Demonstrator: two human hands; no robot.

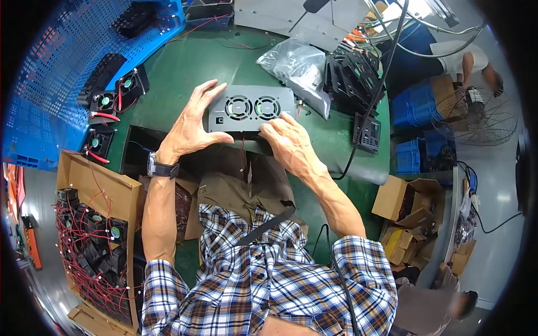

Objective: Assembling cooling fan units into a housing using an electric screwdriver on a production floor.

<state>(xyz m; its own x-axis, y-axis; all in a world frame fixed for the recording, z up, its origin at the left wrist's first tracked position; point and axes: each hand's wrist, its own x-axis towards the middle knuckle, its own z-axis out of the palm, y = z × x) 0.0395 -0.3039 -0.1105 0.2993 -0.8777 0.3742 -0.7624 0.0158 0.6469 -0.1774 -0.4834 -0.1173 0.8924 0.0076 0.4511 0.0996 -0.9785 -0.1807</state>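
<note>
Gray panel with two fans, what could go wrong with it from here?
The thin wire hanging below the gray panel could snag or get pulled. The panel is close to the near edge of the table, so it might slip off if the right hand, at its lower right, nudges it.

Even, cool light brightens the green tabletop [179, 64], with a washed-out white patch at the upper right. The clear plastic bag [294, 61] catches sharp highlights, and the pale floor [493, 190] reflects light in soft patches. Shadow darkens the space below the tabletop's near edge. The grey two-fan box [252, 108] looks crisp; toward the black circular rim, detail softens and the blue crate [61, 73] bends.
</note>
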